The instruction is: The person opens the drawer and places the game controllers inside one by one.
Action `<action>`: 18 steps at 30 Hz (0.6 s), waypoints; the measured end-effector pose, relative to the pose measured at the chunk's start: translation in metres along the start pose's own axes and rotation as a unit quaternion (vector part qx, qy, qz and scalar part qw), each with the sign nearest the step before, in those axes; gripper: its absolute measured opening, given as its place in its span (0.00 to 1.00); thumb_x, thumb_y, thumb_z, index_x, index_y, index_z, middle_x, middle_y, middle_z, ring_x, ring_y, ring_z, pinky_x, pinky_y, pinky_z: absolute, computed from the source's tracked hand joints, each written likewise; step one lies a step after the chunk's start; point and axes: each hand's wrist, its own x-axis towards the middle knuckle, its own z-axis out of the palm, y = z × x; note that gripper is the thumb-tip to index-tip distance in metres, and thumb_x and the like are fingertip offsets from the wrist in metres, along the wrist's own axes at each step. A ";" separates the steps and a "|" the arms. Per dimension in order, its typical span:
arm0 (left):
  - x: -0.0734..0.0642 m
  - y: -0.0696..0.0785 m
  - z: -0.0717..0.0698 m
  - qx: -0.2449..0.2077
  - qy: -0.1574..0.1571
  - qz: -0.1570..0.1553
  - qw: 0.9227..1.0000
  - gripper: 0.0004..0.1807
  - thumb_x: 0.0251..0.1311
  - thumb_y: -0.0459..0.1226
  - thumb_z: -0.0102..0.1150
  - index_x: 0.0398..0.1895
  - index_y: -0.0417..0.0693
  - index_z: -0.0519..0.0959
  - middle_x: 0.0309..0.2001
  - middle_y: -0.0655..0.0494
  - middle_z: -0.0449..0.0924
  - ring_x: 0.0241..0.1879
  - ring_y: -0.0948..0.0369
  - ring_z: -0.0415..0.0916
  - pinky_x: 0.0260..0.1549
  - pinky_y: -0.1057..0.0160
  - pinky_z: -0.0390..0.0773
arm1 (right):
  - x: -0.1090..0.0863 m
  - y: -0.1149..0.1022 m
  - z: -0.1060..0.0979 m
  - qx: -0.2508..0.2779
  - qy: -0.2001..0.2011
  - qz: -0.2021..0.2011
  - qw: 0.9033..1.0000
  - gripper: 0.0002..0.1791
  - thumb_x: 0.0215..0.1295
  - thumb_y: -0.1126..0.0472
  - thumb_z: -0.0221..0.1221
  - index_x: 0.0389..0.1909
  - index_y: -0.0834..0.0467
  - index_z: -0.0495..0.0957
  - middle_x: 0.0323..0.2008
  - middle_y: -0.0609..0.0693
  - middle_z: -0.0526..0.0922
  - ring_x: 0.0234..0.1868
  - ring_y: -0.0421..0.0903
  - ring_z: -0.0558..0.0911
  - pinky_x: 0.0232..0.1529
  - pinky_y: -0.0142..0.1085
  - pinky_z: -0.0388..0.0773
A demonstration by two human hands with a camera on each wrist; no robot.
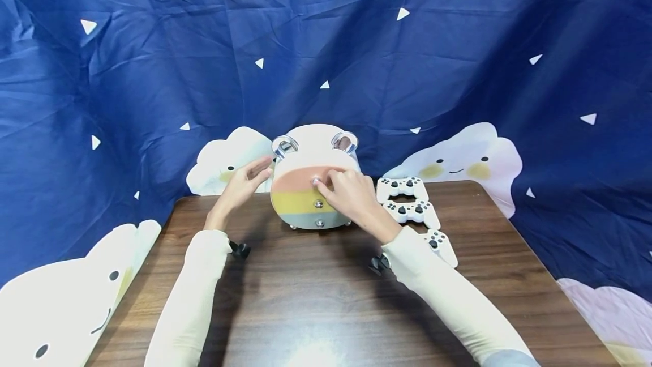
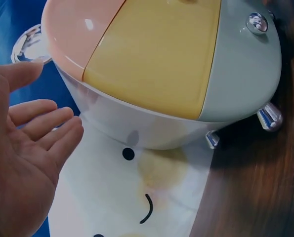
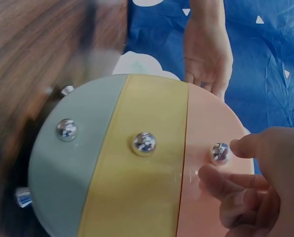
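A small rounded drawer cabinet [image 1: 296, 201] stands at the back of the table, its front banded in pink, yellow and grey-green. Each drawer has a round silver knob. My right hand [image 1: 351, 194] is at the pink top drawer [image 3: 201, 118], thumb and index fingertips spread on either side of its knob [image 3: 220, 154]. That knob shows whole between them, and the drawer front sits flush. To the cabinet's left, my left hand [image 1: 243, 184] is raised beside the white side wall [image 2: 137, 126], palm facing it, fingers extended and holding nothing.
Three white game controllers [image 1: 407, 212] lie in a column on the brown wooden table [image 1: 305, 282], right of the cabinet. Two silver rings [image 1: 345, 141] stick up at the cabinet's top. A blue curtain [image 1: 326, 33] with clouds hangs close behind.
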 end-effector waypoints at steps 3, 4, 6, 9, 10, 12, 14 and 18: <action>0.004 0.000 0.000 -0.013 -0.012 -0.002 1.000 0.35 0.80 0.49 0.58 0.82 0.45 0.64 0.80 0.45 0.66 0.82 0.51 0.61 0.83 0.49 0.58 | 0.006 -0.006 0.001 -0.020 0.002 0.009 1.000 0.32 0.76 0.33 0.58 0.16 0.49 0.73 0.22 0.48 0.80 0.26 0.53 0.83 0.24 0.51 0.81; 0.005 0.001 0.000 -0.013 -0.018 -0.005 1.000 0.36 0.79 0.49 0.58 0.83 0.45 0.64 0.81 0.45 0.66 0.82 0.51 0.60 0.83 0.49 0.58 | 0.008 -0.008 0.000 -0.026 0.001 0.010 1.000 0.33 0.75 0.32 0.58 0.14 0.49 0.70 0.20 0.48 0.79 0.25 0.53 0.82 0.23 0.50 0.81; 0.007 0.001 0.000 -0.006 -0.026 -0.011 1.000 0.36 0.80 0.51 0.57 0.83 0.46 0.63 0.82 0.45 0.64 0.83 0.51 0.59 0.83 0.49 0.57 | 0.010 -0.012 0.000 -0.035 -0.004 0.013 0.999 0.36 0.74 0.30 0.58 0.11 0.48 0.67 0.18 0.48 0.76 0.23 0.52 0.79 0.22 0.50 0.79; 0.008 0.002 0.000 0.016 -0.034 -0.020 0.999 0.37 0.80 0.53 0.55 0.84 0.48 0.62 0.83 0.47 0.63 0.84 0.50 0.57 0.84 0.47 0.55 | 0.013 -0.018 0.001 -0.044 -0.007 0.007 0.999 0.37 0.73 0.29 0.59 0.10 0.47 0.66 0.17 0.48 0.75 0.20 0.51 0.78 0.21 0.49 0.78; 0.008 0.002 -0.001 0.027 -0.035 -0.022 0.999 0.37 0.80 0.54 0.54 0.84 0.50 0.62 0.83 0.49 0.62 0.84 0.50 0.57 0.84 0.46 0.55 | 0.014 -0.019 0.001 -0.046 -0.007 0.005 0.999 0.37 0.72 0.30 0.59 0.09 0.47 0.66 0.16 0.48 0.75 0.19 0.51 0.78 0.20 0.49 0.77; 0.008 0.001 -0.001 0.043 -0.037 -0.024 0.998 0.37 0.79 0.56 0.54 0.84 0.52 0.63 0.83 0.51 0.62 0.83 0.48 0.57 0.84 0.44 0.55 | 0.014 -0.021 0.003 -0.047 -0.005 0.003 0.999 0.36 0.73 0.31 0.60 0.09 0.47 0.67 0.16 0.47 0.75 0.18 0.50 0.77 0.19 0.48 0.76; 0.009 0.000 0.000 0.056 -0.042 -0.023 0.997 0.37 0.79 0.58 0.53 0.84 0.54 0.64 0.83 0.52 0.62 0.83 0.48 0.57 0.83 0.43 0.55 | 0.014 -0.022 0.004 -0.048 0.002 0.003 0.999 0.35 0.73 0.34 0.62 0.09 0.47 0.67 0.14 0.47 0.75 0.17 0.50 0.76 0.17 0.47 0.73; 0.009 -0.001 0.001 0.056 -0.047 -0.024 0.997 0.37 0.79 0.58 0.52 0.83 0.55 0.65 0.83 0.54 0.62 0.83 0.47 0.58 0.83 0.43 0.56 | 0.013 -0.021 0.009 -0.045 0.019 0.004 0.999 0.33 0.73 0.39 0.62 0.08 0.47 0.67 0.12 0.45 0.72 0.15 0.49 0.74 0.14 0.43 0.67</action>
